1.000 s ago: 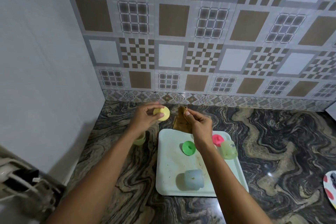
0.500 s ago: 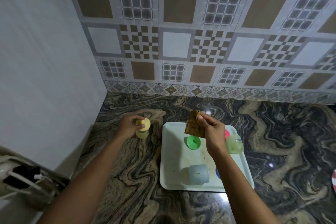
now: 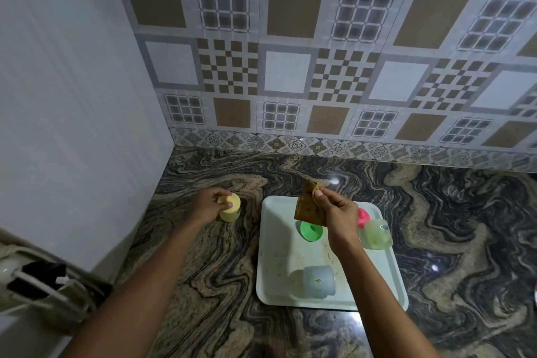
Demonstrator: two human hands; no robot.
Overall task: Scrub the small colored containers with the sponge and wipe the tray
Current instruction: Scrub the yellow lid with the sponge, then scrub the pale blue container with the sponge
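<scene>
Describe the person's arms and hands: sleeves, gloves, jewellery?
Left hand and right hand are bare: no gloves, no rings visible. Left forearm and right forearm are bare up to the frame edge: no sleeve, watch or bracelet in view.

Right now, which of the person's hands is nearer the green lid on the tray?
Right. The right hand, pinching the sponge, is just beside the green lid, over the tray; the left hand is off to the tray's left, gripping the yellow container on the counter.
</scene>
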